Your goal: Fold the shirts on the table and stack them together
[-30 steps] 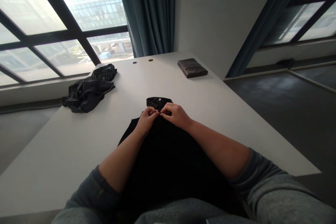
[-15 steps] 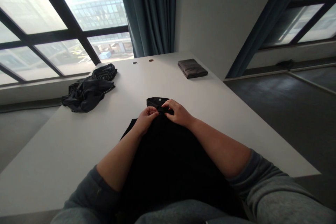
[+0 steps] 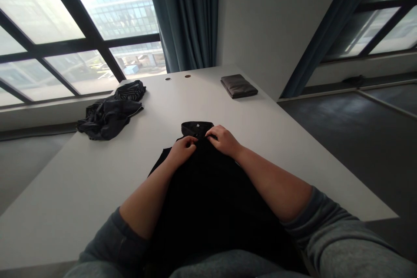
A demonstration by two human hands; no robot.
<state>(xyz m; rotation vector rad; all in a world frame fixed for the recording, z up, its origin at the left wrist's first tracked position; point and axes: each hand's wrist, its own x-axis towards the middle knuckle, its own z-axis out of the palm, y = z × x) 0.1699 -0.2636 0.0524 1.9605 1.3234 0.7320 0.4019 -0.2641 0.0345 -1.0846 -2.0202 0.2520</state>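
Observation:
A black collared shirt [image 3: 208,200] lies front up on the table, its body running toward me and over the near edge. Its collar [image 3: 190,129] stands up at the far end, with a small pale label inside. My left hand [image 3: 183,150] pinches the cloth just below the collar, on the left of the neck opening. On the other side, my right hand [image 3: 224,140] has its fingers closed on the shirt near the collar's right end. A small gap separates the two hands. Fine detail of the dark placket between them cannot be made out.
The shirt is on a white table [image 3: 286,156]. Crumpled dark clothes [image 3: 112,110] lie at the left, one with a striped pattern. A folded dark grey garment [image 3: 239,86] sits at the far right. Windows and a blue curtain [image 3: 190,17] stand beyond the far edge.
My hands have drawn slightly apart at the neck, the right one moving a little to the right. More of the collar's inside shows between them. The other clothes have stayed in place.

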